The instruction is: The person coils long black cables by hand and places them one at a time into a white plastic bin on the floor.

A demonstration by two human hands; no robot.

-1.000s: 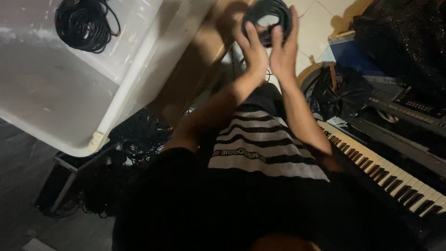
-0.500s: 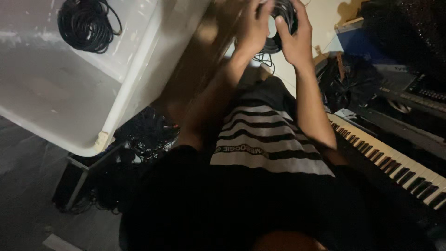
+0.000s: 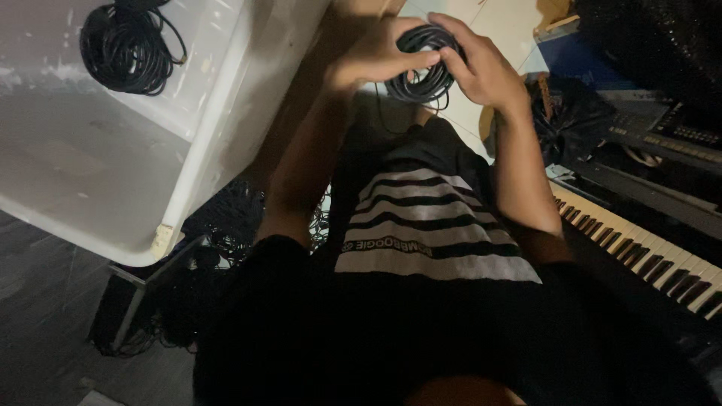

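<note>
Above the lap, coiled black cable (image 3: 421,68) gripped between both hands, left hand (image 3: 372,60) fingers curled over its rim, right hand (image 3: 481,71) clasping opposite side, white tub (image 3: 113,180) at left, keyboard (image 3: 647,248) at right

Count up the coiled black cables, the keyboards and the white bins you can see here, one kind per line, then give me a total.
Coiled black cables: 2, one held in the left hand and right hand as coil in hands, one as coil in bin
Keyboards: 2, piano keyboard and dark keyboard
White bins: 1, white bin
Total: 5
</note>
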